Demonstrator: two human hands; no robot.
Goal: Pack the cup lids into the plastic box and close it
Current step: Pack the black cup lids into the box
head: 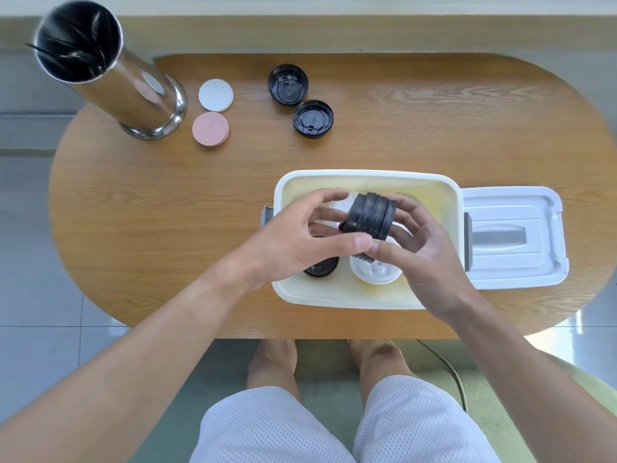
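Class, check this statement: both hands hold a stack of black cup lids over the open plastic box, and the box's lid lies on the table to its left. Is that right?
Not quite. The head view shows the box's lid lying on the table to the right of the plastic box, not to its left. The rest holds: left hand and right hand hold the stack of black cup lids over the open box.

A wooden table (133, 212) with rounded ends carries everything. At its far left stands a steel canister (113, 71), with a white disc (216, 95) and a pink disc (210, 129) just beside it. Two black lids (300, 100) lie far centre. Near right sits the open plastic box (367, 177), its lid (516, 237) flat alongside to the right.
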